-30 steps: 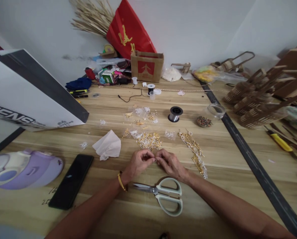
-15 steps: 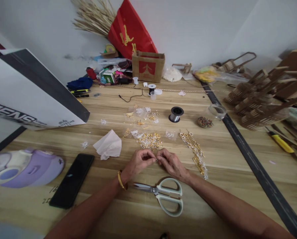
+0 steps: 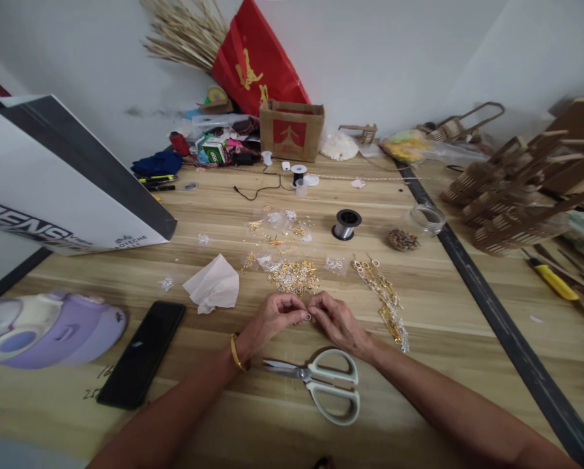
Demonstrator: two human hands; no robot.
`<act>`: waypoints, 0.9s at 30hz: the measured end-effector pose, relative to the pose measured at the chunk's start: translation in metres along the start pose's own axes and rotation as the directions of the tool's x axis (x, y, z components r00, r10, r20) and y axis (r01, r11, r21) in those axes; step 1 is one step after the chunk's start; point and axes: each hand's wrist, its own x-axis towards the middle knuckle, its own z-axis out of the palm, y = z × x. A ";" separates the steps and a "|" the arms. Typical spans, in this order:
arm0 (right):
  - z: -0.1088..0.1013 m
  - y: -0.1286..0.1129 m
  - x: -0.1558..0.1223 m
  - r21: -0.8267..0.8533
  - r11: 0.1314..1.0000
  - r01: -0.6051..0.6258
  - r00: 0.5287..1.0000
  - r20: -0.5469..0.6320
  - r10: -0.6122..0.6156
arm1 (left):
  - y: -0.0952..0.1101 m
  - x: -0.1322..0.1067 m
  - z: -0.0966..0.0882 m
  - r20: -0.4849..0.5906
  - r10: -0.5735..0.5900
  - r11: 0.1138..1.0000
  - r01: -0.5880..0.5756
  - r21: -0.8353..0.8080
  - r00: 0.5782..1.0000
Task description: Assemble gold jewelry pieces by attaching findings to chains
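Note:
My left hand and my right hand meet fingertip to fingertip over the table, both closed in a pinch. A small ring shows between the thumbs and fingers; it looks pale and thin. Which hand bears it, and whether anything finer is attached, is too small to make out. Just beyond the fingers lies a pile of gold and silver beads. Scissors with pale handles rest below the hands, blades to the left. Right of my right hand lie gold and silver chain strands with rings at their far ends.
A wire spool, a bag of small rings and a jar of dark beads stand beyond the hands. Leftward are a tissue, a phone and a purple object. Small woven baskets crowd the right side.
The small ring shows slightly lower and more fully below the fingertips. Both hands have otherwise barely moved, and the things on the table lie as before.

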 end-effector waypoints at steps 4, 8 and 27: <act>0.000 0.000 0.000 -0.044 0.999 0.025 1.000 0.000 -0.025 | -0.005 0.001 0.000 0.039 0.024 1.000 -0.024 0.006 0.999; 0.000 -0.002 0.000 -0.062 0.997 0.051 0.999 0.002 -0.051 | -0.004 0.001 0.001 0.035 0.036 0.999 -0.036 0.007 0.999; -0.001 -0.003 0.002 0.142 0.988 -0.063 0.998 0.002 0.063 | 0.004 -0.001 -0.002 0.003 0.038 0.999 -0.038 -0.025 0.999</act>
